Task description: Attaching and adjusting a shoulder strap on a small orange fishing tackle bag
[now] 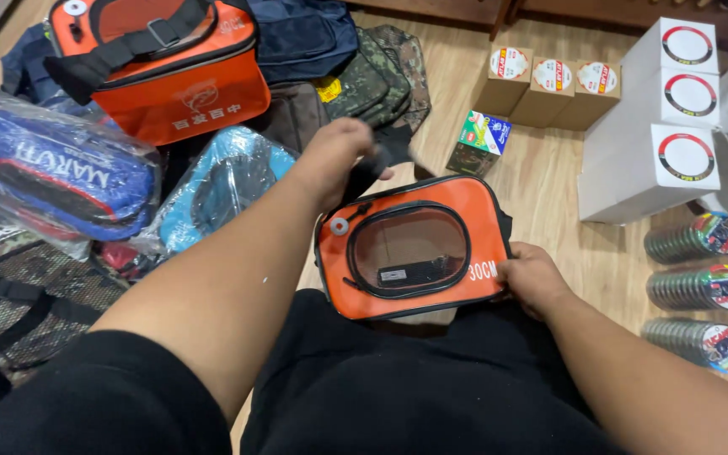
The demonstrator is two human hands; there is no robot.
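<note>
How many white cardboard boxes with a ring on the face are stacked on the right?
3: the top white cardboard box, the middle box under it, and the bottom box on the wooden floor. More may be hidden behind them or beyond the frame.

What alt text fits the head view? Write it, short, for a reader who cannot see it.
A person's two hands hold a flat orange case with a clear oval window over their lap: left hand at its top edge, right hand at its right end. Bags pile on the wooden floor left, white boxes and stacked spools right.
</note>
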